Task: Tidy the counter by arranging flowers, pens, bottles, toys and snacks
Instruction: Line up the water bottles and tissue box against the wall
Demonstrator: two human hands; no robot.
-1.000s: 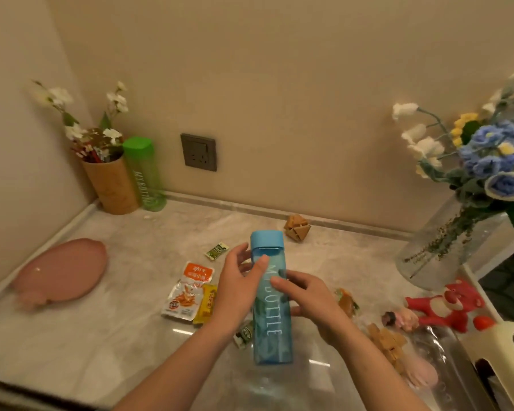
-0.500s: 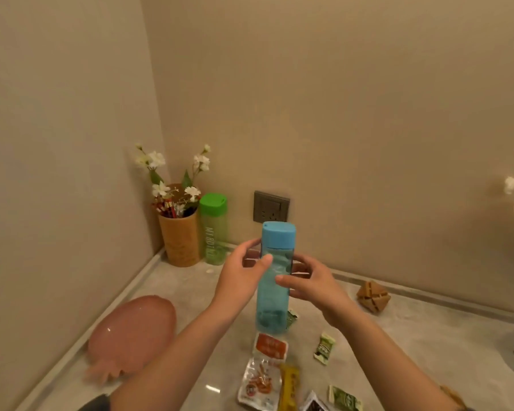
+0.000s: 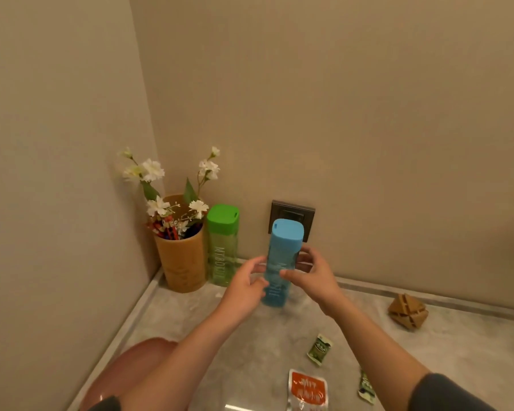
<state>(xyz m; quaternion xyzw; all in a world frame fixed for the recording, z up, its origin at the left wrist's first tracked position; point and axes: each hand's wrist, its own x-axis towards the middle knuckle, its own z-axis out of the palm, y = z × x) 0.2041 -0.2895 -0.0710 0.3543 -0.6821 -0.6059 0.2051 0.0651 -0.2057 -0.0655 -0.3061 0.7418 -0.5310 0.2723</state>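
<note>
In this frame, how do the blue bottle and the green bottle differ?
The blue bottle has a blue cap and tint, the green bottle green. The left hand and right hand grip the blue bottle; the green bottle stands untouched beside the orange holder. The blue bottle is right of the green bottle. Both are upright, same shape, with white lettering.

There are 2 bottles: 1 blue bottle [image 3: 282, 256] and 1 green bottle [image 3: 222, 247]. There are 3 snack packets: 1 orange packet [image 3: 308, 390], 1 green packet [image 3: 319, 350] and 1 second green packet [image 3: 366, 387]. There is 1 wooden puzzle toy [image 3: 407, 312], 1 brown cup [image 3: 184, 265], 1 pink plate [image 3: 137, 366] and 1 wall socket [image 3: 293, 215].
</note>
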